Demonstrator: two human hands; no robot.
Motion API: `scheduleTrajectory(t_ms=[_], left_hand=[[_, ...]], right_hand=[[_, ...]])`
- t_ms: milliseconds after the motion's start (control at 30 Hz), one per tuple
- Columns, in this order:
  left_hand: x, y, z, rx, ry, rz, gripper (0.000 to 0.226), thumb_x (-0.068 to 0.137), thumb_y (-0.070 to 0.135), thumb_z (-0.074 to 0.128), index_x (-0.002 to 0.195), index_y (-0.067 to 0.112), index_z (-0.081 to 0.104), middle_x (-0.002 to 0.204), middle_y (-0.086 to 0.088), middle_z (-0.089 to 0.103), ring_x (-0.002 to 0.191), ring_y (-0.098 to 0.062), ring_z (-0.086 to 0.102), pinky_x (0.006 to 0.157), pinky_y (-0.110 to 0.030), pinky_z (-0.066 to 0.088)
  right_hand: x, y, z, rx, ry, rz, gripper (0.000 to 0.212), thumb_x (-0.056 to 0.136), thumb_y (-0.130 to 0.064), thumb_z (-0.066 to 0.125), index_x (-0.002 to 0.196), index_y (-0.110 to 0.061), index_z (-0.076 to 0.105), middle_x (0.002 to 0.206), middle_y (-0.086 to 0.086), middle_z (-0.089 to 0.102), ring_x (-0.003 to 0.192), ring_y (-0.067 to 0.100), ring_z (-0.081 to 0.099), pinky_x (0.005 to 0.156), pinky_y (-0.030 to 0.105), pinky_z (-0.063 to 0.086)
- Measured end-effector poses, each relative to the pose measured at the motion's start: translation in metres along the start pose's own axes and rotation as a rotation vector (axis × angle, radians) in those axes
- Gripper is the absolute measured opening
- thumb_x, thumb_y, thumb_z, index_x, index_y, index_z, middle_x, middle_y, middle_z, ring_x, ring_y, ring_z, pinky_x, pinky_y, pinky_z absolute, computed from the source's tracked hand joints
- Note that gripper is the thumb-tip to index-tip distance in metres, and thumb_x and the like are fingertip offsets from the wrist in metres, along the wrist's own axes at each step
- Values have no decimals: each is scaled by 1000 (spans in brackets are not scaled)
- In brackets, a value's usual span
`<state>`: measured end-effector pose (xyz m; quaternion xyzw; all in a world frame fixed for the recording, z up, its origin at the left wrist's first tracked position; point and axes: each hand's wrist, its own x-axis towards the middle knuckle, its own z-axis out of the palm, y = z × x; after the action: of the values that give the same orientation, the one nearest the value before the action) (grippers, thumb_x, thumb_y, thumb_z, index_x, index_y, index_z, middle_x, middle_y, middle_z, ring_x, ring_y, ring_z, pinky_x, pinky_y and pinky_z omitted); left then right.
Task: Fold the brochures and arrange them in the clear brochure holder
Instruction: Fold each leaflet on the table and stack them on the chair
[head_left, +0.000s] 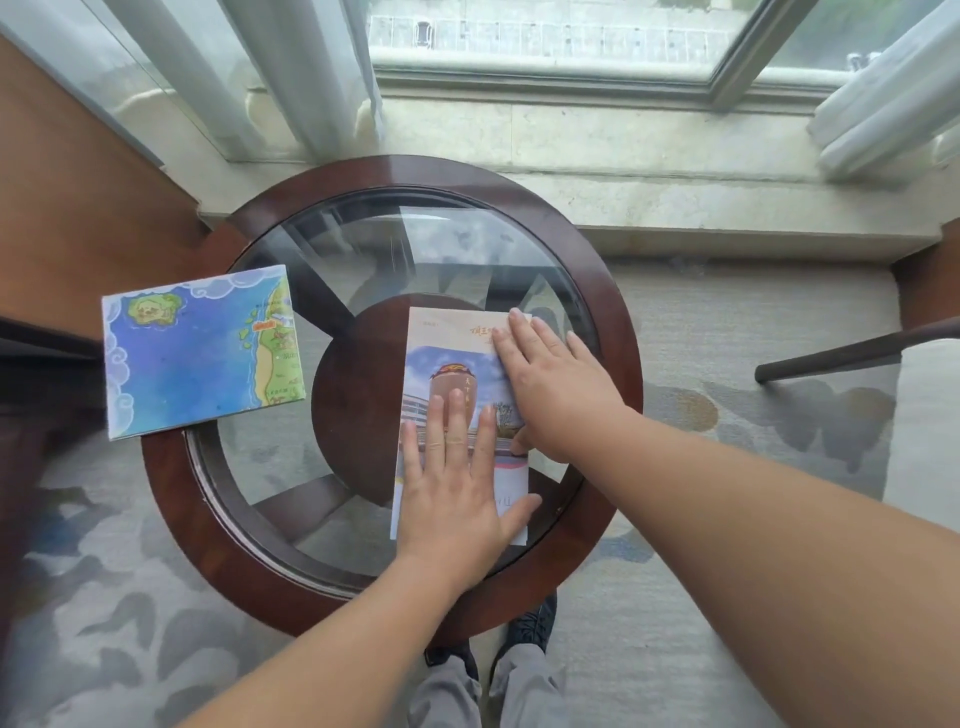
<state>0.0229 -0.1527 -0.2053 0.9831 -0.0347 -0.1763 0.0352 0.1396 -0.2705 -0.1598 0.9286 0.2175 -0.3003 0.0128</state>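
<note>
A folded brochure (447, 358) with a tower photo on its cover lies flat on the glass of the round table (171, 478), right of centre. My left hand (457, 483) presses on its lower half with straight fingers. My right hand (550, 379) lies flat over its upper right edge, fingers spread. A second folded brochure (197, 353), a blue map with green islands, rests on the table's left rim and overhangs it. No clear brochure holder is in view.
The table has a dark wooden rim around a glass top. A window sill (623, 156) and white curtains (291, 67) lie beyond it. A chair arm (841, 356) and cushion stand at the right. Patterned carpet surrounds the table.
</note>
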Motion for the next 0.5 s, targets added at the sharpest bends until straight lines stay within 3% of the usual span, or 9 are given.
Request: scheduleTrajectory(t_ms=[133, 267, 367, 500], left_hand=[[-7, -1, 8, 11, 51, 28, 96, 84, 77, 22, 153, 11, 14, 161, -23, 2, 150, -38, 0, 116, -62, 13], [-5, -2, 10, 5, 54, 49, 97, 83, 77, 23, 153, 10, 17, 161, -24, 5, 150, -38, 2, 116, -63, 13], [-6, 1, 9, 45, 24, 26, 96, 83, 77, 17, 153, 12, 9, 161, -22, -2, 150, -38, -4, 117, -62, 8], [-4, -3, 6, 81, -37, -6, 96, 81, 79, 3, 150, 17, -19, 157, -18, -26, 146, -34, -25, 117, -58, -9]], right_hand=[[-1, 2, 1, 16, -12, 1, 117, 81, -38, 76, 154, -19, -14, 162, 1, -22, 150, 19, -13, 122, 42, 1], [0, 4, 3, 24, -10, -8, 120, 80, -41, 77, 154, -19, -14, 162, 1, -23, 150, 19, -14, 122, 42, 1], [-1, 5, 1, 32, -2, -10, 121, 78, -43, 77, 155, -20, -13, 162, 0, -21, 150, 19, -13, 122, 42, 1], [-12, 0, 2, 70, 49, 30, 106, 85, -38, 71, 156, -17, -5, 164, 3, -12, 151, 21, -6, 122, 41, 5]])
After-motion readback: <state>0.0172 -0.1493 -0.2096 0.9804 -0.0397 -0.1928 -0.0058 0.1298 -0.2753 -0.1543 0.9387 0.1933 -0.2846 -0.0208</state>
